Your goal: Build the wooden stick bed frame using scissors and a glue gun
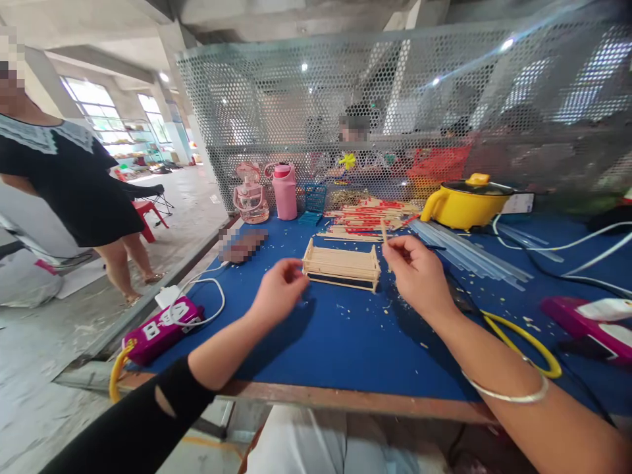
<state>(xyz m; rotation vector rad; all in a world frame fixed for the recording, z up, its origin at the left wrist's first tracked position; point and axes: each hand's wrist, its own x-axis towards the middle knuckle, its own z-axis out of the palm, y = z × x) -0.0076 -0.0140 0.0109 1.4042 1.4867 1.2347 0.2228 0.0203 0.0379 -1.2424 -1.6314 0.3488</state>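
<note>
A small model of pale wooden sticks, shaped like a little bed or bench with corner posts, stands on the blue tabletop. My left hand is at its left end, fingers curled and the thumb and forefinger closed at the corner post; the exact contact is partly hidden. Just right of the model my right hand is raised, pinching a short wooden stick upright between thumb and fingers. Behind the model lies a pile of wooden sticks with red parts.
Clear glue sticks and a yellow electric pot are on the right. Pink bottles stand at the back by a perforated metal screen. Purple power strips with cables flank both sides. A person stands at left.
</note>
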